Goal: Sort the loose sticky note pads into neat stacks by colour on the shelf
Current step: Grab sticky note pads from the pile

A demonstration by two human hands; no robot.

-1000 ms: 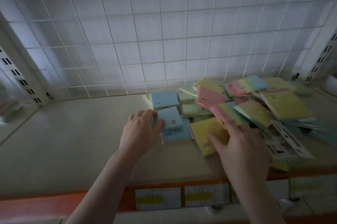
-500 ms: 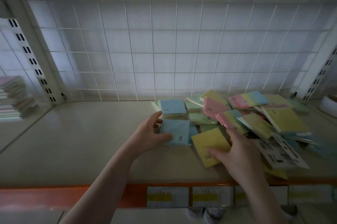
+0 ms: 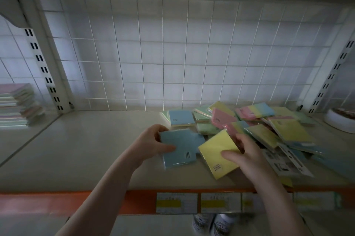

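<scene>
Both hands gripping pads, left hand [image 3: 151,144] curled round blue pad [image 3: 179,149], right hand [image 3: 247,156] pinching yellow pad [image 3: 216,154]

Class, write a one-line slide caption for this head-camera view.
Left hand grips a blue pad, right hand a yellow pad.

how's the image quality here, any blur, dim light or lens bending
Head view: dim, flat light, dull colours; wide-angle bending curves the wire grid and uprights; motion blur smears the blue pad in the left hand and the pile's right edge; the yellow pad under the right hand looks sharper.
</scene>
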